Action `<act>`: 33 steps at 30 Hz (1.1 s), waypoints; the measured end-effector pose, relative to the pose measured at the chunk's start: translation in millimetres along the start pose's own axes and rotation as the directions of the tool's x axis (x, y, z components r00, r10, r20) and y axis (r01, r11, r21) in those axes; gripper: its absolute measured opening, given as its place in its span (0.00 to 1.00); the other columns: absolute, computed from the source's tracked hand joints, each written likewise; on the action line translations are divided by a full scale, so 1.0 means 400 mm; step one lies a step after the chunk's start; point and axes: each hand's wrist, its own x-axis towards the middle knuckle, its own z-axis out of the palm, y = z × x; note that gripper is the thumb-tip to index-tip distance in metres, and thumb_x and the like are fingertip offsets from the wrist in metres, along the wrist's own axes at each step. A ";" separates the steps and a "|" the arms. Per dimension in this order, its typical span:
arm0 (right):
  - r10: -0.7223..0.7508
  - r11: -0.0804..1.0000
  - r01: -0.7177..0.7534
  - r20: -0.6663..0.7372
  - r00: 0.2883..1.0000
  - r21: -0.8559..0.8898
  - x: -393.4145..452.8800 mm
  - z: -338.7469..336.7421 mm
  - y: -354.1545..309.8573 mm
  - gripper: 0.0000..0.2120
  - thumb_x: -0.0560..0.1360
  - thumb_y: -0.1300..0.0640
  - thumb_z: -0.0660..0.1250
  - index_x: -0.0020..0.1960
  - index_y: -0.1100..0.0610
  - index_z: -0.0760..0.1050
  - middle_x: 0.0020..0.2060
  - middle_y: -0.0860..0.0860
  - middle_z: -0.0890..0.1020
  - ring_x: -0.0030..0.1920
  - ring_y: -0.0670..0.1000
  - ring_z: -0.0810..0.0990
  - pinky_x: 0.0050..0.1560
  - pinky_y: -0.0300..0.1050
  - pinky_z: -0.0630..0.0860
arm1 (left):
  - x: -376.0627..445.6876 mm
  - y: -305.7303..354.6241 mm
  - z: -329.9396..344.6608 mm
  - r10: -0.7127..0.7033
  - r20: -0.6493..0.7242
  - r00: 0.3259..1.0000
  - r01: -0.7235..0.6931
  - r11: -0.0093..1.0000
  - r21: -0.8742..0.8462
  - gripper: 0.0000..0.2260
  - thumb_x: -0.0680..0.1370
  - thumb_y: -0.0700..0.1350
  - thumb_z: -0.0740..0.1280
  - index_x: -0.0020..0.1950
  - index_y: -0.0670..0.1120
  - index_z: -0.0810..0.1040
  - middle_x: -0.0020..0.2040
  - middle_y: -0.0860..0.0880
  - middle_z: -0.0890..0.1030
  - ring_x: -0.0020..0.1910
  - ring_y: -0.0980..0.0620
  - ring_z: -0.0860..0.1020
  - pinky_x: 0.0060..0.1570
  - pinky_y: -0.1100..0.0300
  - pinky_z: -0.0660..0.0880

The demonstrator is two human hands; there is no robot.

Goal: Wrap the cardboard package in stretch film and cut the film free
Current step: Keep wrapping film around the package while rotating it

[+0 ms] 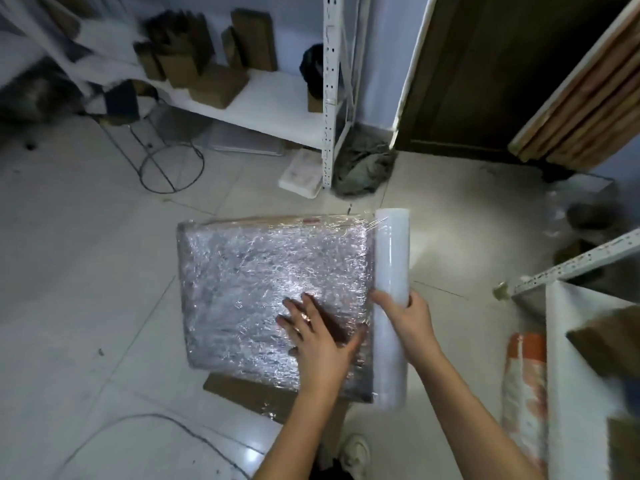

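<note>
Left hand [317,336] lies flat, fingers spread, on the wrapped package [270,292] — right hand [407,315], at three o'clock, grips the film roll [391,258].

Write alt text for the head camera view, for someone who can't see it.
A person's left hand presses flat on a film-wrapped cardboard package on the tiled floor, while the right hand grips a stretch film roll against its right edge.

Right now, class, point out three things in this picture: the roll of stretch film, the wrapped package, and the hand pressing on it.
roll of stretch film [392,258], head view, on its white side above the right hand.
wrapped package [249,271], head view, middle of its crinkled top face.
left hand [317,336], head view, on its back.
</note>
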 end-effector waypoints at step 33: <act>0.016 0.810 0.147 0.273 0.962 -0.567 -0.192 0.287 -0.229 0.29 0.71 0.36 0.66 0.57 0.57 0.64 0.53 0.55 0.77 0.52 0.57 0.78 0.53 0.55 0.76 | 0.000 -0.076 -0.368 -0.072 -0.086 0.994 -0.005 0.735 -0.678 0.29 0.78 0.47 0.67 0.76 0.49 0.60 0.72 0.45 0.67 0.68 0.44 0.70 0.67 0.47 0.69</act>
